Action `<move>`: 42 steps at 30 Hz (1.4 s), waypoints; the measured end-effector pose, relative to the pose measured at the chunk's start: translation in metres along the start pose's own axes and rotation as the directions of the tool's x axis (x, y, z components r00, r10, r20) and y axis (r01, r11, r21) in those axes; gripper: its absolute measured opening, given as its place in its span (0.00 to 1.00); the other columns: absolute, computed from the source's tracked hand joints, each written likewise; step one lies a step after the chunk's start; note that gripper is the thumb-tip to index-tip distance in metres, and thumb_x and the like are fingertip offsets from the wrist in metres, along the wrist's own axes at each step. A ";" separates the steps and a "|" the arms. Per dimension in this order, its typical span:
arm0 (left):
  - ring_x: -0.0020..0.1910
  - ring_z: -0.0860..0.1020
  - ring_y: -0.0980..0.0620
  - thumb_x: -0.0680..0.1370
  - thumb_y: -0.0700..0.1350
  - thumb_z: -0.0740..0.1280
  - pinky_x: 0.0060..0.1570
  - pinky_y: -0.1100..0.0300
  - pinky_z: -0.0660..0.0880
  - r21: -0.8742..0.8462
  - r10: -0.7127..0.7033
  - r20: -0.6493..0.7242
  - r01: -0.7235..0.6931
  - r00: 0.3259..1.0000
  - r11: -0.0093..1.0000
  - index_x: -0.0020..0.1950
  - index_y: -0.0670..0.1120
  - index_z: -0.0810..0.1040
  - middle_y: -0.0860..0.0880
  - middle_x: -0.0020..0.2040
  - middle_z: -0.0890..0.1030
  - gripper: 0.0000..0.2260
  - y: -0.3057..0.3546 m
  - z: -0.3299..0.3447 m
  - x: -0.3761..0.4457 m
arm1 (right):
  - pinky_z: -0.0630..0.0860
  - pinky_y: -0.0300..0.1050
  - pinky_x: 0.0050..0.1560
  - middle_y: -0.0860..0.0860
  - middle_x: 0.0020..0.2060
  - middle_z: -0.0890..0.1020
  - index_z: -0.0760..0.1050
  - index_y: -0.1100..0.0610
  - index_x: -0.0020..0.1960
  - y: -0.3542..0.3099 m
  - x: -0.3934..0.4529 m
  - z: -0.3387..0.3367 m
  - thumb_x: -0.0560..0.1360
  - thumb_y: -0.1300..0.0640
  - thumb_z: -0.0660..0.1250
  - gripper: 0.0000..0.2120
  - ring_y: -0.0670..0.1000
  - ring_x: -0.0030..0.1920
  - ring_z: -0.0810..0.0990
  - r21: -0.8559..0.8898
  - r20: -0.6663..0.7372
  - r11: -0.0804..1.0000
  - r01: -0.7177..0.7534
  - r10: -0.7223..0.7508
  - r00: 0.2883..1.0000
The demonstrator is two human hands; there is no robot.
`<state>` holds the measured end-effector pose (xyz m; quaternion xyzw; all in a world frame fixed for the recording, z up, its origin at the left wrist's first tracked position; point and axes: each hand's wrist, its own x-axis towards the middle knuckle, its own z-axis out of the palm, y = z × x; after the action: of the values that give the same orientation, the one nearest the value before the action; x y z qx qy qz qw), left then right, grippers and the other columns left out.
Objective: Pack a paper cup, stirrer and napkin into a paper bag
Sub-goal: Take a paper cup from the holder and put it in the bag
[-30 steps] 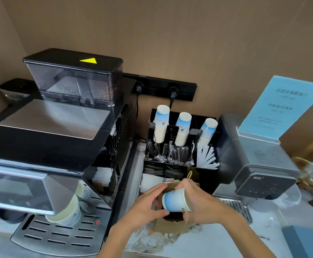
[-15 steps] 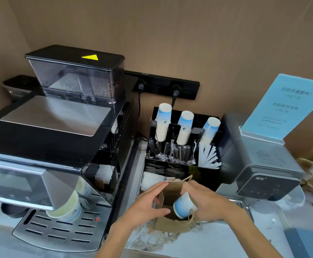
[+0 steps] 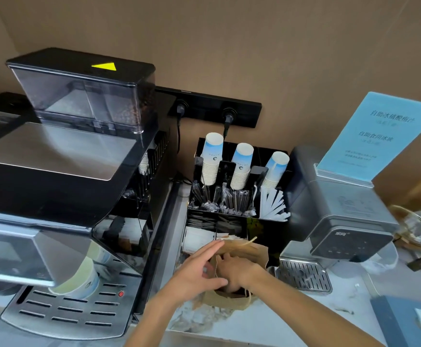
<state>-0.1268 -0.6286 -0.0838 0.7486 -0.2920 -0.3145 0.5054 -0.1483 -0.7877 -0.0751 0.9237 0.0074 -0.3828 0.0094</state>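
Observation:
A brown paper bag [image 3: 253, 250] stands open on the counter in front of the black organiser. My left hand [image 3: 198, 274] grips the bag's left rim and holds the mouth apart. My right hand [image 3: 238, 271] reaches down inside the bag, with its fingers below the rim. The paper cup it carried is hidden inside the bag. Stacks of blue-and-white paper cups [image 3: 212, 159] stand upside down in the organiser. Below them are black wrapped stirrers [image 3: 234, 201] and white stirrers [image 3: 272, 205], and a stack of napkins [image 3: 197, 239] lies in the lower tray.
A large coffee machine [image 3: 61, 186] fills the left side, with a cup [image 3: 79, 281] under its spout. A smaller grey machine [image 3: 342, 216] with a drip tray [image 3: 302, 274] stands at the right, topped by a blue sign [image 3: 377, 134]. Crumpled wrappers lie by the bag.
My right hand has lowered the paper cup from above the bag's mouth into the bag, and the cup is now out of sight. My left hand kept hold of the bag's rim.

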 end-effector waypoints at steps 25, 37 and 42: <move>0.61 0.72 0.59 0.68 0.58 0.77 0.60 0.61 0.76 0.028 0.044 -0.002 -0.044 0.999 0.999 0.74 0.71 0.59 0.82 0.71 0.53 0.40 -0.001 -0.007 0.005 | 0.77 0.62 0.58 0.61 0.70 0.62 0.60 0.59 0.75 -0.010 0.022 0.017 0.77 0.51 0.66 0.31 0.64 0.67 0.72 -0.216 0.036 0.975 -0.041 0.050 0.998; 0.50 0.75 0.59 0.69 0.55 0.78 0.51 0.66 0.76 -0.037 -0.017 0.029 0.018 0.999 0.999 0.75 0.67 0.62 0.80 0.70 0.58 0.39 0.007 -0.008 0.004 | 0.83 0.42 0.49 0.50 0.54 0.84 0.79 0.55 0.59 0.073 -0.087 -0.119 0.82 0.52 0.62 0.11 0.46 0.52 0.84 0.640 -0.135 0.733 0.231 -0.189 0.973; 0.53 0.75 0.58 0.68 0.57 0.77 0.49 0.67 0.76 -0.049 -0.038 0.039 0.040 0.999 0.998 0.73 0.70 0.62 0.82 0.69 0.57 0.38 0.009 -0.010 0.005 | 0.75 0.35 0.36 0.48 0.40 0.86 0.81 0.51 0.49 0.079 -0.048 -0.153 0.79 0.56 0.65 0.06 0.44 0.38 0.83 0.687 -0.391 0.669 0.285 0.009 0.920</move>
<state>-0.1169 -0.6296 -0.0736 0.7353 -0.2788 -0.3456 0.5121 -0.0724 -0.8639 0.0673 0.9001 -0.0733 -0.1762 -0.3917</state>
